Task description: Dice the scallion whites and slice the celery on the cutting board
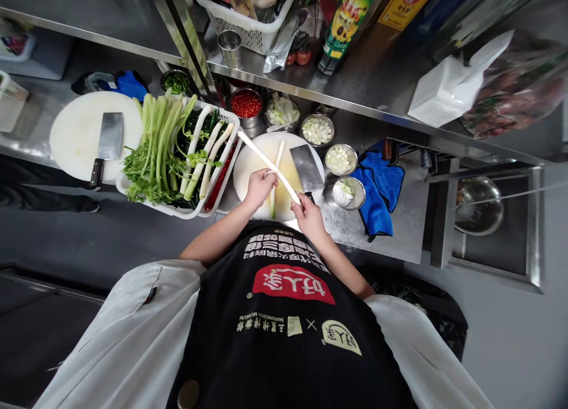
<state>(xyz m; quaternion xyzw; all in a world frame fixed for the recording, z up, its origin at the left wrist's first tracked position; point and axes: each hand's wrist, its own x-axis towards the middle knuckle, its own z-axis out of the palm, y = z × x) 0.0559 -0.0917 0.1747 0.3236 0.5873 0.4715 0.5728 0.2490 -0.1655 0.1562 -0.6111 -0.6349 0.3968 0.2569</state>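
Note:
A long white green onion stalk (255, 151) slants over the round cutting board (243, 175). My right hand (309, 216) is closed around its near end. The fingers of my left hand (261, 187) are pinched together against the stalk's middle; the exact contact is small and hard to see. Beneath, a second green onion (280, 154) lies on the board, its greenish end toward me. A cleaver (306, 167) rests flat on the board's right side, its dark handle partly behind my right hand.
Left stands a white basket (180, 212) of celery (160, 137) and more green onions. Metal bowls hold red chopped peppers (245, 104) and cut white pieces (317, 129). Blue gloves (377, 187) lie at right. Another board (71, 137) bears a cleaver (110, 135). A steel shelf (355, 95) overhangs the back.

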